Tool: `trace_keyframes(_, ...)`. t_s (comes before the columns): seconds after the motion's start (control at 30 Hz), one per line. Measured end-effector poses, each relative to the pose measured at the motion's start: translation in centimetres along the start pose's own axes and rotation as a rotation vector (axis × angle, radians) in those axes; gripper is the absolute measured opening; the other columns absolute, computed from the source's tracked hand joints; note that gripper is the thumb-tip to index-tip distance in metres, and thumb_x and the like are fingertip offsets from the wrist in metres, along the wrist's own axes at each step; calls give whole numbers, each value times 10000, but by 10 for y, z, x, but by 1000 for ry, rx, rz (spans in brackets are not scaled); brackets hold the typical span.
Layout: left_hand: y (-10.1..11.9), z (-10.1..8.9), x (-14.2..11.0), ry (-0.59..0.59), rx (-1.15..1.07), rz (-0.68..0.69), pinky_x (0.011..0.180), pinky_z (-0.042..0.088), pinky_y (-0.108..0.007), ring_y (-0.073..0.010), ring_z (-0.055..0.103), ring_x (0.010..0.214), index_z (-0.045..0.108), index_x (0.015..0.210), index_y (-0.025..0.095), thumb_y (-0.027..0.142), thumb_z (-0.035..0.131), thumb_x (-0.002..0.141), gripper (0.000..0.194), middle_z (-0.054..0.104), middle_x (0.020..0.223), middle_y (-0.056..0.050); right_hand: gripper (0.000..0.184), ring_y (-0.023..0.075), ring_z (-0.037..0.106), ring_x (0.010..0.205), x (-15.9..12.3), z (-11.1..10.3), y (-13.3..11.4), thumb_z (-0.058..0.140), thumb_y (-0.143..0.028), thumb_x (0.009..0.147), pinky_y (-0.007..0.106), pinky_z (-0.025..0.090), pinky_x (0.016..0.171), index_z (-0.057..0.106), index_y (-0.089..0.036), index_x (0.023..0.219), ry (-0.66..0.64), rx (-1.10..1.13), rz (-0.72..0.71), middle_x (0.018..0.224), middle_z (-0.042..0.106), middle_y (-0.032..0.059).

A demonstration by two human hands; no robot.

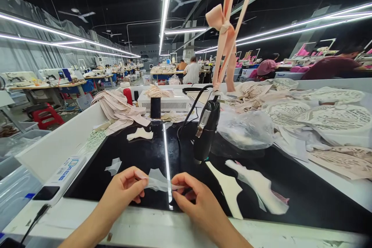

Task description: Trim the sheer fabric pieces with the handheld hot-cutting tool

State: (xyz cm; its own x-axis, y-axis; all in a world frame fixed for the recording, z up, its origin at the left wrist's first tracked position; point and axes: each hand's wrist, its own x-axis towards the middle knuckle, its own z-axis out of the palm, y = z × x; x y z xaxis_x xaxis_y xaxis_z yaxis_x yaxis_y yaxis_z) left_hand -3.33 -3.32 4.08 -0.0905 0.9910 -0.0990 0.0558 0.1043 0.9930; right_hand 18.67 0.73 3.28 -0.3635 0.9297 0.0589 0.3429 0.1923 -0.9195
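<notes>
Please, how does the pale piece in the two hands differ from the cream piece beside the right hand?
The held piece looks thin and partly see-through; the cream piece looks opaque. The left hand and right hand pinch the held piece, while the cream piece lies unheld on the black surface. Both are pale.

Bold blue lettering [68,168] on the slim white box [62,180] is too skewed to read surely; pale wall lettering [152,51] is too small
</notes>
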Motion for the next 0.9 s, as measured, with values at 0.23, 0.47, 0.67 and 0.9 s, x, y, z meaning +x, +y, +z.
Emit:
trace_keyframes(0.23, 13, 13, -12, -68, 422, 120, 570, 366, -245, -137, 485, 608, 704, 783, 198, 356, 668, 806, 163, 578, 661, 18, 553, 331, 543, 1259, -9, 5, -2, 824, -306, 706, 449, 414, 1094, 666, -266, 1235, -11, -146, -258, 1305, 654, 90)
trace_keyframes(0.47, 23, 25, -17, -64, 658, 204, 618, 392, -245, -142, 544, 677, 703, 816, 235, 313, 602, 863, 136, 630, 760, 28, 137, 189, 630, 776, -7, 18, -3, 589, -216, 908, 288, 473, 735, 718, -251, 877, 6, -221, -334, 803, 701, 4)
trace_keyframes(0.67, 17, 28, -13, -110, 453, 269, 850, 454, -286, -188, 595, 954, 662, 1046, 251, 358, 647, 868, 209, 668, 1038, -11, 187, 151, 547, 629, 0, 15, -4, 652, -359, 870, 252, 387, 598, 749, -222, 789, -48, 100, -103, 656, 646, -11)
trace_keyframes(0.9, -5, 32, -2, -259, -45, 91, 758, 490, -305, -188, 634, 814, 624, 865, 170, 493, 769, 786, 363, 658, 860, -30, 388, 117, 536, 613, -2, 20, -9, 796, -563, 735, 219, 415, 600, 740, -182, 776, -26, 579, -2, 660, 652, 0)
